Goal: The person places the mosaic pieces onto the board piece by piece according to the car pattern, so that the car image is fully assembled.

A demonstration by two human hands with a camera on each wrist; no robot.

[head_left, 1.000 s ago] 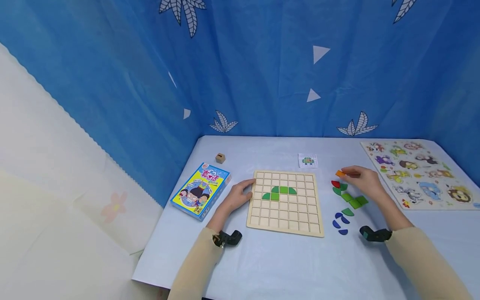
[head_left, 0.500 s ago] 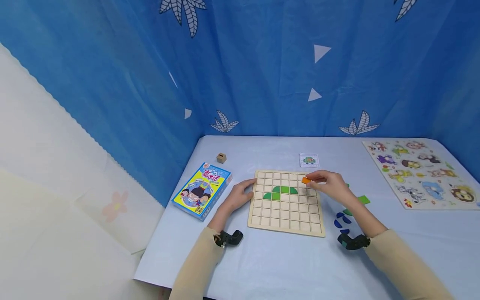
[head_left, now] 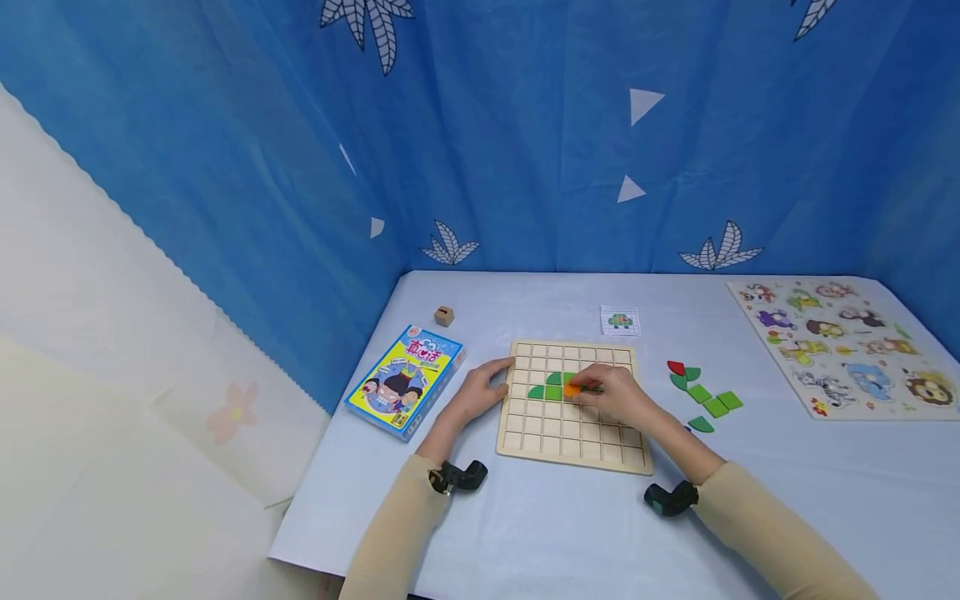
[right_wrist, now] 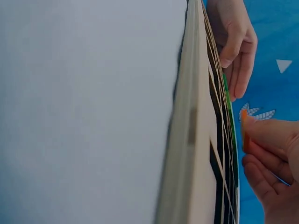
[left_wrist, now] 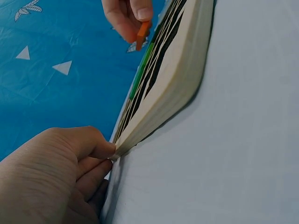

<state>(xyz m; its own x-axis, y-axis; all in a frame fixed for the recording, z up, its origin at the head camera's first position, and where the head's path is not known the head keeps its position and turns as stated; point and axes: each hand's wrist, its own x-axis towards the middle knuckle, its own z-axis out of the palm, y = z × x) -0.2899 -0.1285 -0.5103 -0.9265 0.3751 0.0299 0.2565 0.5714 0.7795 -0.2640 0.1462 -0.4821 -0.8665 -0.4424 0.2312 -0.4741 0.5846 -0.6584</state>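
A wooden grid board (head_left: 538, 430) lies on the table, holding a few green tiles (head_left: 553, 392) near its middle. Between thumb and fingers, my right hand (head_left: 618, 396) pinches an orange tile (head_left: 572, 390), over a cell beside the green ones. In the left wrist view the orange tile (left_wrist: 142, 36) is held edge-on, close above the board. My left hand (head_left: 476, 393) rests against the board's left edge, its thumb and fingertips at the rim. Part of the board's right side is hidden under the right hand and forearm.
Right of the board lie a red tile (head_left: 676, 367) and several loose green tiles (head_left: 717, 407). A small pattern card (head_left: 620, 321) is behind the board. At left sit a colourful box (head_left: 405, 383) and a little wooden cube (head_left: 444, 316); an animal picture board (head_left: 847, 346) is far right.
My right hand has carried the orange tile leftward from the loose tiles to the middle of the board. The left hand has stayed at the board's left edge.
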